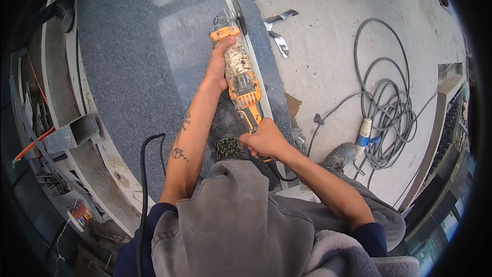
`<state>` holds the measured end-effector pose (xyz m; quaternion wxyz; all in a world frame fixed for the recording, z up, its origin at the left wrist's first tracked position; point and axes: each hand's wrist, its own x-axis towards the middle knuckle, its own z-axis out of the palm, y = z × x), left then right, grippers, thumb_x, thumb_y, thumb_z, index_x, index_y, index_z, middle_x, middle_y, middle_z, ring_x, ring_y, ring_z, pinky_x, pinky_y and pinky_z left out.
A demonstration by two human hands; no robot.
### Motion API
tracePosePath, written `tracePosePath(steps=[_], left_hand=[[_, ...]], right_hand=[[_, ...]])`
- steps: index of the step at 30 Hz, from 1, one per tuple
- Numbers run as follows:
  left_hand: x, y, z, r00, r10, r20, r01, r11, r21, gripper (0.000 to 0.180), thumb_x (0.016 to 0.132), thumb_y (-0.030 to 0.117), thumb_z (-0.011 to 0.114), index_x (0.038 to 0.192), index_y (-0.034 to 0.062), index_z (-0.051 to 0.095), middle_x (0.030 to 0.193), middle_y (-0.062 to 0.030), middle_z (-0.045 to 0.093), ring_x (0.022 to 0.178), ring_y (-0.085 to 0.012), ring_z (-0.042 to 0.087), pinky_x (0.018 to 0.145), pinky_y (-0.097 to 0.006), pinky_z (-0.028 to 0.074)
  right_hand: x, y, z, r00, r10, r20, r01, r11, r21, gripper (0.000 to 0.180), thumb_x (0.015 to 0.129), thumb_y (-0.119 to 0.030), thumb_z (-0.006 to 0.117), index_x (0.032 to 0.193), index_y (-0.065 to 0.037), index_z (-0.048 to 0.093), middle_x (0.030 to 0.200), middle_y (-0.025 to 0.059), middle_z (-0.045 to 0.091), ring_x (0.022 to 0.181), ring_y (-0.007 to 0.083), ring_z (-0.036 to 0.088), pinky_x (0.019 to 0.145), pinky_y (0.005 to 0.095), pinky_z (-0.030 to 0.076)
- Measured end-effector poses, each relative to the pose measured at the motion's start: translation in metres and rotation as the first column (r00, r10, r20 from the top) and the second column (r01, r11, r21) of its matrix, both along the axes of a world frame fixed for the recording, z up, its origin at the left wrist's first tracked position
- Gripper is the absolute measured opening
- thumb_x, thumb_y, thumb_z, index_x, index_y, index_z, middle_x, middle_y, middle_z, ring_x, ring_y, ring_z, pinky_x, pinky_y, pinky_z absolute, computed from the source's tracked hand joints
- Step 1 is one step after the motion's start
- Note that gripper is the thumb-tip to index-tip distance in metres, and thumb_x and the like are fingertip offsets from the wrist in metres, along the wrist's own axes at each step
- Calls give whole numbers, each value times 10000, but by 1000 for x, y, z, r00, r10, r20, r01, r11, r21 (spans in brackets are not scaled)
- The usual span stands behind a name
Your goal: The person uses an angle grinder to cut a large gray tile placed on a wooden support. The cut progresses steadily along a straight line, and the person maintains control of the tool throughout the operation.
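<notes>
Here, orange grinder [241, 79] at the slab's [128, 72] right edge, left hand [218, 64] clasping its body, right hand [264, 141] clenched around the rear handle. Best kept steady, disc [239, 16] following the edge; cable [146, 184] kept behind.

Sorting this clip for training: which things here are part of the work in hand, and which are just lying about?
In use:
orange grinder
its disc
grey stone slab
left hand
right hand

Lying about:
coiled grey cable
blue-and-white plug
metal scraps
</notes>
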<state>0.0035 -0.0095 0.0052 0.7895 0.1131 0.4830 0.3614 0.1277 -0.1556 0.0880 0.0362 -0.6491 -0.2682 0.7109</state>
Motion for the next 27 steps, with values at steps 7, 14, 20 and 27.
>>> tracePosePath(steps=[7,14,20,27], left_hand=[[0,-42,5,999,-27,-17,26,998,-48,575,843,426,618,1225,15,494,829,-162,639,680,-244,697,573,-361,616],[-1,5,2,998,-57,-27,58,998,13,624,856,448,593,1216,-45,466,873,-200,648,714,-263,703,587,-384,620],[-3,-32,9,998,-44,48,46,998,-52,588,845,426,611,1266,39,474,937,-209,646,784,-282,706,641,-399,623],[-4,-5,-5,999,-48,15,48,998,-28,609,840,438,617,1202,-29,470,857,-172,640,721,-257,702,598,-388,622]], right_hand=[[-6,-37,9,975,65,211,-77,996,48,235,713,-144,687,613,47,593,554,127,609,452,162,591,471,325,486],[-1,9,0,999,-32,-7,32,999,-4,212,741,-93,669,599,44,590,528,113,601,430,147,595,400,292,456],[-4,-30,9,996,19,83,-27,994,101,216,734,-99,678,620,65,594,540,141,608,447,182,608,449,332,482],[-1,-6,-5,1000,-3,6,3,1000,-7,244,736,-121,681,588,47,585,525,137,604,424,180,596,424,325,479]])
